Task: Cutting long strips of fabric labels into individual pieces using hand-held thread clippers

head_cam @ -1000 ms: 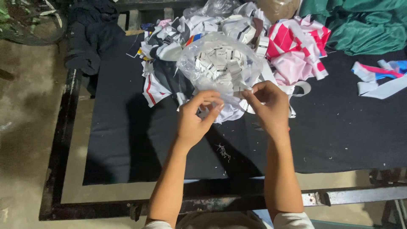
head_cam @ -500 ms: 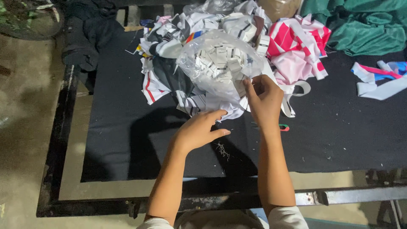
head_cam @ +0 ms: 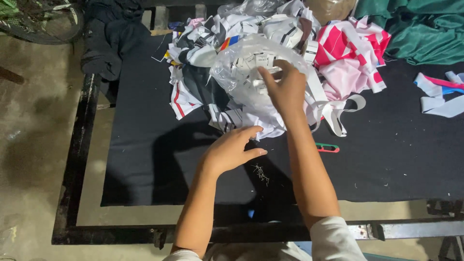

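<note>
On the black cloth [head_cam: 386, 159] covering the table, nearest the person, the left hand [head_cam: 232, 150] rests flat, fingers extended, gripping nothing. Beyond it, the right hand [head_cam: 285, 89] is raised, fingers loosely spread against the clear plastic bag [head_cam: 241, 72] of white tags, which sits on the scrap fabric pile [head_cam: 203, 53]. Green cloth [head_cam: 425, 29] lies farthest back.
</note>
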